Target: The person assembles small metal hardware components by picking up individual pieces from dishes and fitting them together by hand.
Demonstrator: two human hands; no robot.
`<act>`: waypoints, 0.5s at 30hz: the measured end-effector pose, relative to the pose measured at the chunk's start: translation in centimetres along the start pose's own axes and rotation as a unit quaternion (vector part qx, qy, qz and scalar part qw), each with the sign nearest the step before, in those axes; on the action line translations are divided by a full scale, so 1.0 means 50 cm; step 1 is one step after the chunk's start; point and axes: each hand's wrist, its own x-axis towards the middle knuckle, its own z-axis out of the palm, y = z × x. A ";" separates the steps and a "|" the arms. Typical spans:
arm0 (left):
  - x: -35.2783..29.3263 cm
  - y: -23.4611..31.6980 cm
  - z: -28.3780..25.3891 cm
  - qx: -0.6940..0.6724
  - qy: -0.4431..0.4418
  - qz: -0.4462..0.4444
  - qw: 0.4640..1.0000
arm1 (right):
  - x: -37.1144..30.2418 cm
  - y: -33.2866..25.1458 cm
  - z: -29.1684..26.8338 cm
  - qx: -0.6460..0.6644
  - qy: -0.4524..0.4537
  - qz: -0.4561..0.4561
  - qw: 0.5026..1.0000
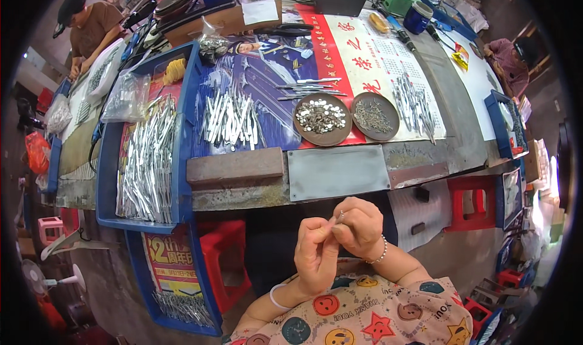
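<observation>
Just off the near edge of the bench, my left hand [316, 251] and my right hand [360, 226] meet with thumbs and forefingers pinched together. A tiny shiny bit shows at the fingertips, too small to name. Beyond them a pale metal plate [337, 174] lies at the bench edge. Past it stand two round brown dishes: one dish [299, 130] holds small shiny discs [322, 115], the other [393, 130] holds tiny pin-like pieces [371, 115]. Slim silvery metal strips lie in piles on the left [229, 119] and right [415, 105].
A blue tray [187, 120] full of silvery metal pieces stands left, above another blue tray [209, 290]. A brown block [235, 166] lies on the bench edge. Red stools [221, 254] stand below. Two other people work at the far left [94, 29] and far right [509, 62].
</observation>
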 end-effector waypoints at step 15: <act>0.000 0.015 0.002 -0.105 -0.023 -0.058 0.992 | 0.017 0.035 -0.041 0.076 0.144 0.241 0.957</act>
